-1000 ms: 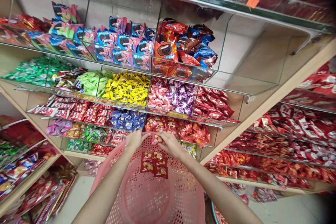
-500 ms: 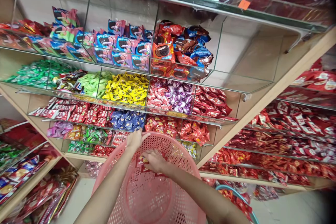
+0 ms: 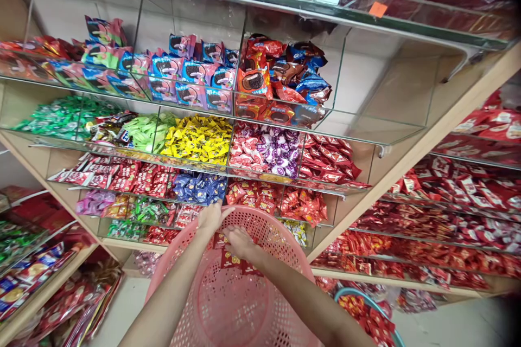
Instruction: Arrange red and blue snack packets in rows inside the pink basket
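Note:
A large pink plastic basket [image 3: 280, 238] with perforated walls is tilted open toward me, in front of the lower shelves. My left hand [image 3: 209, 219] is closed on its far rim, thumb lying along the edge. Inside the basket, my right hand [image 3: 241, 242] is at the far wall, just below the rim, with its fingers curled. Small red packets [image 3: 230, 260] with yellow print show at and below those fingers. Part of the grip is hidden by the hand. Just beyond the rim, red packets [image 3: 254, 195] of similar look fill a shelf compartment, beside dark blue packets [image 3: 199, 188].
Glass-fronted shelves hold yellow sweets [image 3: 197, 138], purple sweets [image 3: 280, 149] and packaged cookies [image 3: 254, 82]. A slanting wooden post [image 3: 391, 171] separates them from the right-hand shelves. A blue-rimmed basket [image 3: 366, 299] of red packets stands on the floor at right.
My right hand has risen slightly toward the basket's far rim, and more of the red packets show beneath it. My left hand stays on the rim. The view has shifted slightly.

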